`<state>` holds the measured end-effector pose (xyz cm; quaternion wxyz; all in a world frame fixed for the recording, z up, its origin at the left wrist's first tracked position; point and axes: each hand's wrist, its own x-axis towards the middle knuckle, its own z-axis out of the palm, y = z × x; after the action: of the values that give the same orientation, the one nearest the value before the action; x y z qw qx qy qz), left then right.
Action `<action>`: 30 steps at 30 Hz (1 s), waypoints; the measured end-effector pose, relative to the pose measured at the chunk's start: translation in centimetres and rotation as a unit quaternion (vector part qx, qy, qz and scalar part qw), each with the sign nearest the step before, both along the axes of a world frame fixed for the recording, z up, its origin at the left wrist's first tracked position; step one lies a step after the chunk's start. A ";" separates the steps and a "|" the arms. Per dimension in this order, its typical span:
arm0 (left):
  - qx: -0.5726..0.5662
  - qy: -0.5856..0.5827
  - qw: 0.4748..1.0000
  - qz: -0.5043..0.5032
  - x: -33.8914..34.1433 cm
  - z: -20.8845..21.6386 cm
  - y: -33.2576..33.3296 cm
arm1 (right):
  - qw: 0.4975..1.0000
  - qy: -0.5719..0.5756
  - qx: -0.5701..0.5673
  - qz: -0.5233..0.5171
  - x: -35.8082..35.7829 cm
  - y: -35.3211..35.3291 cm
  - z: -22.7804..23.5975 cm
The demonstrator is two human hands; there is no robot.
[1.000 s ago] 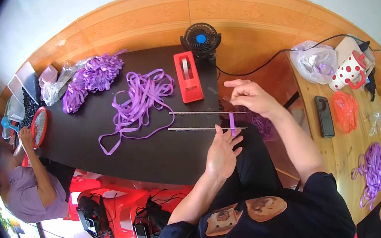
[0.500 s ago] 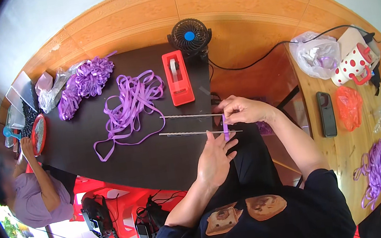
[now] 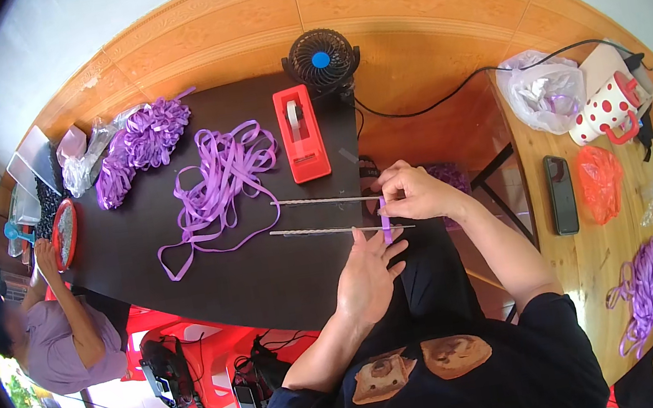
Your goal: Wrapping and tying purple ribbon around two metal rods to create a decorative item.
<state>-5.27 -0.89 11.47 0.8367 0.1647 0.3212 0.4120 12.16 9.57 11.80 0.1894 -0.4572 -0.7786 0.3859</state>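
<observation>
Two thin metal rods (image 3: 322, 231) lie almost parallel, reaching from above the dark table past its right edge. A short band of purple ribbon (image 3: 386, 223) crosses both near their right ends. My right hand (image 3: 418, 192) is closed, thumb and fingertips pinching the ribbon at the far rod. My left hand (image 3: 367, 276) has its fingers spread, with the thumb tip at the near rod and the fingertips by the ribbon's lower end. A loose heap of purple ribbon (image 3: 225, 173) lies on the table beyond the rods' left ends.
A red tape dispenser (image 3: 302, 136) and a black fan (image 3: 322, 61) stand at the far edge of the dark table (image 3: 271, 284). More purple ribbon (image 3: 144, 142) is bunched left. A person (image 3: 62, 328) sits at left. Right, a wooden table (image 3: 582, 275) holds a phone, tumbler and ribbon.
My hands, the rods and the ribbon band keep nearly the same pose. The whole view has shifted slightly.
</observation>
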 end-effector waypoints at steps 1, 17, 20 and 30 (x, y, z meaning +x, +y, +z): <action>0.000 -0.002 1.000 0.001 0.0 0.1 0.0 | 1.000 -0.013 0.014 -0.016 -0.2 -0.1 0.1; 0.012 -0.035 0.999 -0.001 0.2 -0.7 0.0 | 0.853 -0.308 0.337 -0.254 -5.2 -4.6 1.8; 0.003 -0.040 0.999 0.001 0.0 -0.8 0.0 | 0.858 -0.301 0.312 -0.276 -4.6 -4.9 1.9; 0.010 -0.013 1.000 -0.002 0.0 -0.2 -0.2 | 0.916 0.248 -0.123 -0.289 2.6 -4.1 -3.2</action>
<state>-5.28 -1.08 11.29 0.8399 0.1683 0.3060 0.4156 14.76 5.48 8.57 0.4217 -0.5716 -0.4868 0.5084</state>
